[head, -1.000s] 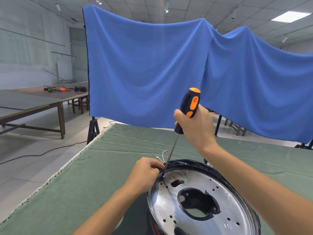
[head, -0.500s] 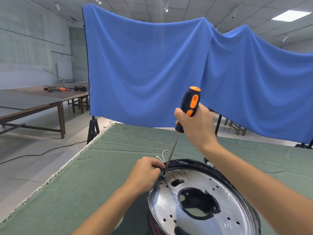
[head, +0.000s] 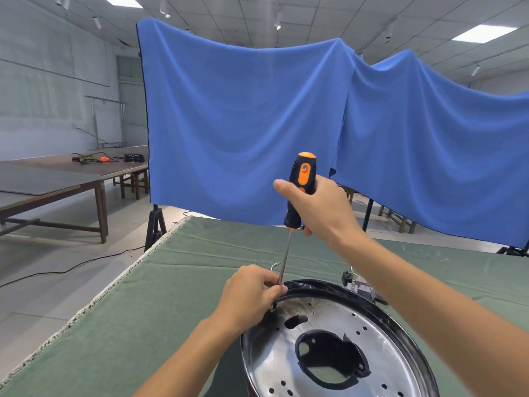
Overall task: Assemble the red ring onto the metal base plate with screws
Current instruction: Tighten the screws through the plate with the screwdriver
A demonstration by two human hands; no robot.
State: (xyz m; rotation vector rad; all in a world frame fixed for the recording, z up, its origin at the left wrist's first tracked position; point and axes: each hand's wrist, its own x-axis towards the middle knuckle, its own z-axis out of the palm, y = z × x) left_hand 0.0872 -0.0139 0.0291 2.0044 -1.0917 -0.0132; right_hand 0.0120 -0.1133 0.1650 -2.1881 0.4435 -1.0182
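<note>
Green-clothed table [head: 177, 305]: right hand [head: 323, 207] grips screwdriver [head: 299, 190], left hand [head: 252, 296] pinches shaft at metal base plate [head: 395, 351] far-left rim; screw-driving step, next likely turning.

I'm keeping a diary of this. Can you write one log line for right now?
right hand: grips screwdriver | left hand: pinches shaft at metal base plate rim | screw: hidden

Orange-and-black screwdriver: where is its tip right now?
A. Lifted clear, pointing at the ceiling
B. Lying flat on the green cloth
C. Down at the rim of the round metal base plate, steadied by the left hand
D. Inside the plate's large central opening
C: the right hand holds the orange-and-black screwdriver upright by the handle, and its shaft runs down to the left hand, whose fingers pinch it at the edge of the round metal base plate.
</note>
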